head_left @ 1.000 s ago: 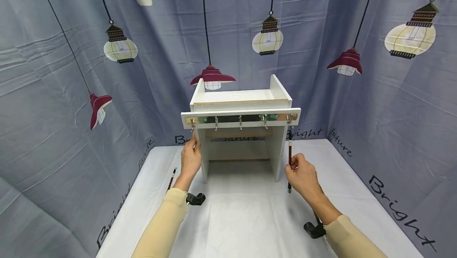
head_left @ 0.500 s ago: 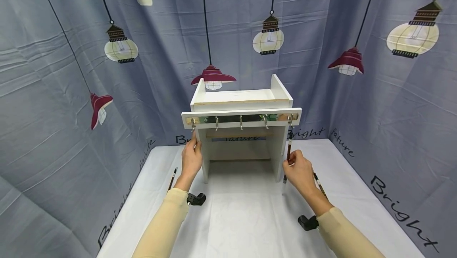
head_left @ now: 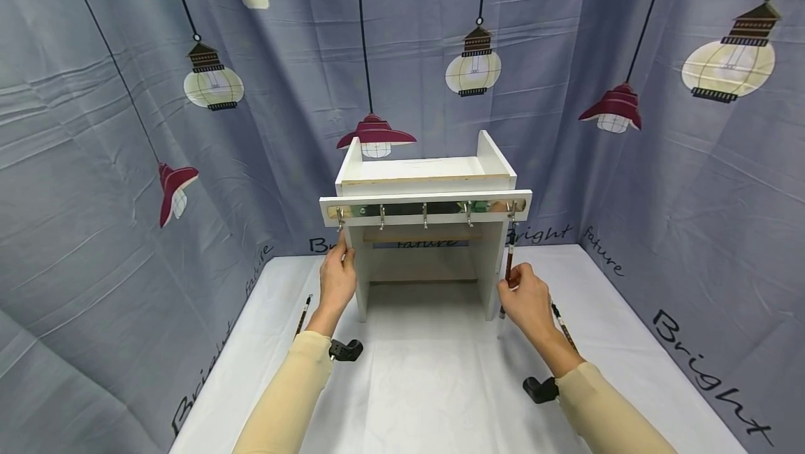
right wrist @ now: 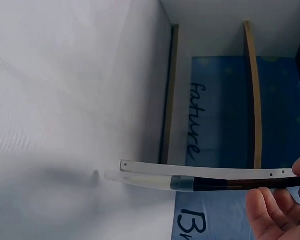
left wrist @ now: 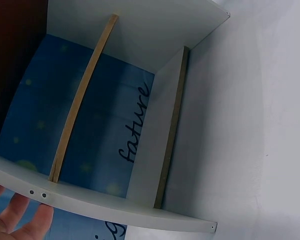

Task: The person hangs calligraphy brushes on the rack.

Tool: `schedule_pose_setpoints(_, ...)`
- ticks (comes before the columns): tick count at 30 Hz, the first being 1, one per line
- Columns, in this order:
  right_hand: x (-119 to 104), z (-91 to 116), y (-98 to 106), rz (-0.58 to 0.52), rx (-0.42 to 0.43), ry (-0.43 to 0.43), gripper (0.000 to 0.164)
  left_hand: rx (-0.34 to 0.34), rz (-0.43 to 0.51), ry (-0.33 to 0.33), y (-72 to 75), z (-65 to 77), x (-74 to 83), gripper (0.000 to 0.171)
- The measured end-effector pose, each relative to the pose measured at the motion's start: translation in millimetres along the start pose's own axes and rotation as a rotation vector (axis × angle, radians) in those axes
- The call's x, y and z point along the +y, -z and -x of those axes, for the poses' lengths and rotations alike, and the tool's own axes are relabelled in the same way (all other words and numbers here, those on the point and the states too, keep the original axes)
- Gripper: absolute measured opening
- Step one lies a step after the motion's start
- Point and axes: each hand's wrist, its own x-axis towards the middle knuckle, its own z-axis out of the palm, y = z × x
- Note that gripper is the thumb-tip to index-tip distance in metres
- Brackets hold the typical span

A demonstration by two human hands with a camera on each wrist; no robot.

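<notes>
Right hand (head_left: 530, 299) pinches brush (right wrist: 210, 184); capped (seemingly)

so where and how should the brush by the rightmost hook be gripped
Probably pinch the brush's dark handle from the right, as the right hand does: it's slim and nearly upright, the shelf's side panel stands to its left, and fingers stay off the pale lower end.
</notes>
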Motion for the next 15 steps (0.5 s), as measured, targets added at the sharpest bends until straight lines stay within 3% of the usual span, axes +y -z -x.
schedule_pose_setpoints(15,11,8,20,0.037,-0.068,-0.052,0.037,-0.008,-0.009,0.004,0.6,1.4,0.3,0.053)
